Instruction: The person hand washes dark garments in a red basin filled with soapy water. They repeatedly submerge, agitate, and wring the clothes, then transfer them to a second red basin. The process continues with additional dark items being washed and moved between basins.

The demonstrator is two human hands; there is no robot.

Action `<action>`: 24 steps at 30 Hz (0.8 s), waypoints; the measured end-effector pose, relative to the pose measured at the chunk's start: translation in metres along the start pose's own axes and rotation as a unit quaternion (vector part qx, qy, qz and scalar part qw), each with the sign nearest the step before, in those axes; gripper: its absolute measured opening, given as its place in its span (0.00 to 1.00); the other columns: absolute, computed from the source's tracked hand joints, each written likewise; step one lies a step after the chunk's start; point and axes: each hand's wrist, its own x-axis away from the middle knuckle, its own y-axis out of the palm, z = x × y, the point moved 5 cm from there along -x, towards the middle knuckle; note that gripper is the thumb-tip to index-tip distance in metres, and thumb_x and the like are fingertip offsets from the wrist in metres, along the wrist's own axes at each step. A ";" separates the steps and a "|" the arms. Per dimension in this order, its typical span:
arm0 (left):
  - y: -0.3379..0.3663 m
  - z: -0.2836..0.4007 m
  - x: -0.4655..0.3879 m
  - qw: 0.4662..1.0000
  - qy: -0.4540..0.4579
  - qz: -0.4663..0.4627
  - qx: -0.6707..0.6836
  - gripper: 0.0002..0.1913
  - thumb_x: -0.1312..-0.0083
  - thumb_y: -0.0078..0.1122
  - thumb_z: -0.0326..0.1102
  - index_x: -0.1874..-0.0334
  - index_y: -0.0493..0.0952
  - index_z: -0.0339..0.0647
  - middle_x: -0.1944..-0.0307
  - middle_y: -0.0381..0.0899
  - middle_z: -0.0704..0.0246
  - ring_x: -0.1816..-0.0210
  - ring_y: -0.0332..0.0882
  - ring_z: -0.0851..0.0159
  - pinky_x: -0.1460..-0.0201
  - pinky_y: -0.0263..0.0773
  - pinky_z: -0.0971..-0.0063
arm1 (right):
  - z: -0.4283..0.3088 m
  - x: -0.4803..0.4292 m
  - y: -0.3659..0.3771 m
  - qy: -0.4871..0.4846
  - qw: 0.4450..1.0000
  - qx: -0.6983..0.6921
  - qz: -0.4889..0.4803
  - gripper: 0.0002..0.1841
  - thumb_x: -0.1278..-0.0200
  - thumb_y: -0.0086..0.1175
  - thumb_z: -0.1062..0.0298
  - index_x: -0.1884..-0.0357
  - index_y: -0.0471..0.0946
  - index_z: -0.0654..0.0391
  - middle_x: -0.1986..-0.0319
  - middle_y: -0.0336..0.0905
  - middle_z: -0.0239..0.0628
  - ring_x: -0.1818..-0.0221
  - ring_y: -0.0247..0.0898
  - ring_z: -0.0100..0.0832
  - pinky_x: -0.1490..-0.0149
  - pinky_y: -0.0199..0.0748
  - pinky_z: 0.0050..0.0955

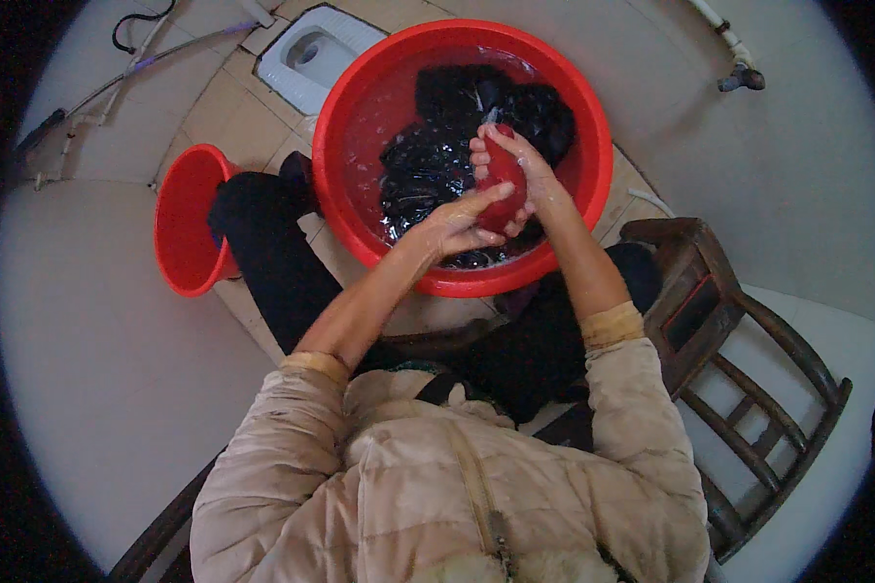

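Note:
Before me, a large red plastic basin (pixel 331 146) holds water and soaked black cloth (pixel 426 164), wet and bunched up. Over the basin, my left hand (pixel 456 222) and my right hand (pixel 521 164) both grip a small red item (pixel 504 171), dark red and wet, perhaps cloth; its exact kind cannot be told. My right fingers wrap its upper end and far side, while my left thumb lies over its lower part. Some of the fingers are hidden behind it.
A red bucket (pixel 189 218) lies or leans at the left beside my knee. Beyond the basin is a white squat toilet (pixel 343 44). A dark wooden chair (pixel 700 291) stands at the right, below a wall tap (pixel 741 77). Pipes and a hose run along the left wall.

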 end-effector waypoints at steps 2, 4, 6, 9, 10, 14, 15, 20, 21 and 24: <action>-0.012 0.007 0.001 0.982 0.002 0.088 -0.170 0.24 0.41 0.66 0.52 0.53 0.73 0.39 0.70 0.75 0.72 0.74 0.72 0.75 0.81 0.61 0.86 | 0.004 -0.003 -0.010 0.002 0.996 0.075 0.055 0.11 0.37 0.59 0.60 0.61 0.70 0.52 0.69 0.73 0.31 0.72 0.70 0.24 0.69 0.73 0.24; -0.021 0.010 -0.001 0.955 0.008 0.122 -0.272 0.20 0.39 0.64 0.50 0.57 0.74 0.41 0.73 0.75 0.73 0.77 0.72 0.76 0.84 0.59 0.85 | 0.009 -0.009 -0.020 -0.013 0.992 0.111 0.056 0.12 0.39 0.61 0.58 0.65 0.73 0.54 0.73 0.75 0.31 0.75 0.72 0.26 0.71 0.73 0.26; -0.034 0.010 -0.006 0.930 0.002 0.183 -0.320 0.18 0.44 0.67 0.48 0.63 0.74 0.42 0.75 0.74 0.73 0.80 0.70 0.76 0.85 0.60 0.82 | 0.013 -0.014 -0.039 -0.042 0.972 0.190 0.132 0.11 0.39 0.60 0.60 0.67 0.73 0.56 0.75 0.75 0.33 0.77 0.72 0.28 0.73 0.72 0.28; -0.053 0.004 -0.016 0.883 -0.005 0.246 -0.399 0.21 0.51 0.69 0.50 0.65 0.77 0.39 0.73 0.78 0.70 0.77 0.74 0.72 0.80 0.67 0.78 | 0.017 -0.022 -0.060 -0.140 0.904 0.346 0.211 0.10 0.39 0.57 0.64 0.68 0.73 0.60 0.76 0.77 0.39 0.79 0.73 0.32 0.73 0.71 0.31; -0.060 0.002 -0.019 0.861 -0.003 0.271 -0.429 0.23 0.52 0.69 0.51 0.66 0.79 0.37 0.72 0.80 0.67 0.76 0.77 0.68 0.77 0.71 0.74 | 0.019 -0.022 -0.063 -0.167 0.867 0.411 0.227 0.10 0.39 0.57 0.64 0.68 0.73 0.60 0.76 0.77 0.41 0.78 0.73 0.34 0.72 0.71 0.32; -0.081 -0.006 -0.026 0.676 0.026 0.401 -0.617 0.28 0.55 0.69 0.53 0.64 0.82 0.31 0.67 0.84 0.55 0.64 0.84 0.53 0.58 0.78 0.62 | 0.030 -0.017 -0.069 -0.191 0.744 0.573 0.285 0.12 0.40 0.56 0.64 0.64 0.72 0.62 0.72 0.78 0.49 0.67 0.77 0.47 0.61 0.73 0.41; -0.087 -0.013 -0.029 0.713 0.010 0.377 -0.591 0.28 0.52 0.67 0.53 0.62 0.82 0.30 0.65 0.82 0.46 0.57 0.82 0.45 0.50 0.75 0.57 | 0.034 -0.015 -0.073 -0.166 0.750 0.567 0.298 0.12 0.41 0.56 0.63 0.62 0.72 0.62 0.71 0.78 0.49 0.64 0.77 0.49 0.59 0.72 0.43; -0.098 -0.029 -0.031 0.684 0.030 0.414 -0.600 0.25 0.48 0.63 0.50 0.63 0.81 0.27 0.63 0.80 0.42 0.56 0.80 0.42 0.51 0.74 0.54 | 0.044 -0.008 -0.065 -0.202 0.663 0.662 0.284 0.12 0.40 0.54 0.66 0.60 0.70 0.63 0.72 0.78 0.53 0.64 0.76 0.58 0.61 0.72 0.49; -0.098 -0.032 -0.031 0.683 0.026 0.415 -0.600 0.24 0.47 0.62 0.49 0.63 0.81 0.27 0.62 0.79 0.42 0.56 0.79 0.42 0.51 0.74 0.53 | 0.047 -0.010 -0.064 -0.209 0.672 0.660 0.263 0.11 0.40 0.53 0.67 0.60 0.69 0.63 0.73 0.78 0.54 0.65 0.75 0.59 0.61 0.71 0.50; -0.094 -0.032 -0.028 0.660 0.028 0.419 -0.623 0.23 0.47 0.62 0.47 0.64 0.81 0.27 0.64 0.80 0.43 0.58 0.80 0.42 0.52 0.75 0.53 | 0.054 -0.013 -0.072 -0.183 0.674 0.663 0.269 0.11 0.41 0.52 0.69 0.61 0.67 0.64 0.72 0.77 0.57 0.64 0.74 0.60 0.61 0.70 0.53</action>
